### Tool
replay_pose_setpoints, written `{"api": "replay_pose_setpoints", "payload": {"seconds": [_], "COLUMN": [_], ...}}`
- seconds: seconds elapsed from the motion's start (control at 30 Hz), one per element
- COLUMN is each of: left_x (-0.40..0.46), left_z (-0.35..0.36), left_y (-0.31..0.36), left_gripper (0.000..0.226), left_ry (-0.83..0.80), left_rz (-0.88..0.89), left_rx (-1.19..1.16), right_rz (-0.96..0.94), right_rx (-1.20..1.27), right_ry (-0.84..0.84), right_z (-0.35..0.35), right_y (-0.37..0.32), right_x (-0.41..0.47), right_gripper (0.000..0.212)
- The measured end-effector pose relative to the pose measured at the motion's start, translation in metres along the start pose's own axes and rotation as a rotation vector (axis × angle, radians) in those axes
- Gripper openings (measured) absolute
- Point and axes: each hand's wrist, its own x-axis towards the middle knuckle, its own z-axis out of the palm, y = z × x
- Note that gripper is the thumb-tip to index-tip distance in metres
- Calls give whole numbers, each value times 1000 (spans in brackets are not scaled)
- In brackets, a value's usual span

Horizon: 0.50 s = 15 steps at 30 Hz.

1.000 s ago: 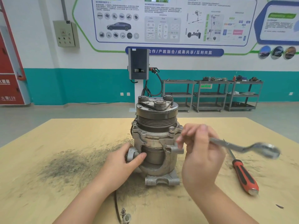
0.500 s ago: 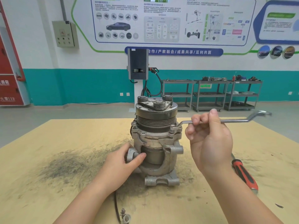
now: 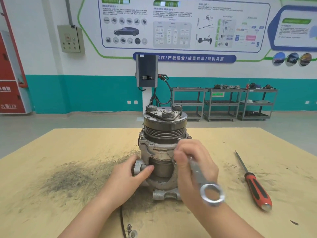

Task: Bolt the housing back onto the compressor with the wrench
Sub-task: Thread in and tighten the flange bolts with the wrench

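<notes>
An automotive training workshop: white wall posters with car and chassis diagrams (image 3: 181,24) at 12 o'clock, grey metal parts trolleys (image 3: 223,103) at 1 o'clock, a grease-smudged pale wooden counter (image 3: 68,169) below.

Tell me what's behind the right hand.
The wrench runs from the right hand toward the camera; the compressor stands behind. The bolt-end of the wrench is hidden.
</notes>
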Motion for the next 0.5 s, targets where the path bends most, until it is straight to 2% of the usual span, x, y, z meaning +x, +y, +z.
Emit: {"api": "replay_pose_setpoints", "payload": {"seconds": [0.03,0.1,0.13,0.2,0.27,0.37,0.5], "left_x": [0,1,1,1,1,1,0], "left_z": [0,0,0,0,0,1,0], "left_y": [0,-2,-2,-2,-2,-2,0], "left_gripper": [37,41,42,41,39,31,25], "left_ry": [8,15,14,13,13,12,2], "left_rz": [3,1,0,5,10,19,28], "left_rx": [3,3,2,12,14,-8,-15], "right_rz": [-29,30,106,314,542,802,1013], "right_rx": [-34,54,145,313,475,731,976], "right_ry": [-16,26,88,257,340,334,302], "right_z": [0,-5,-8,-16,-24,-27,-32], "right_y": [0,-2,-3,-2,0,8,24], "right_x": [1,11,16,26,35,41,44], "right_gripper": [42,34,30,36,42,40,40]}}
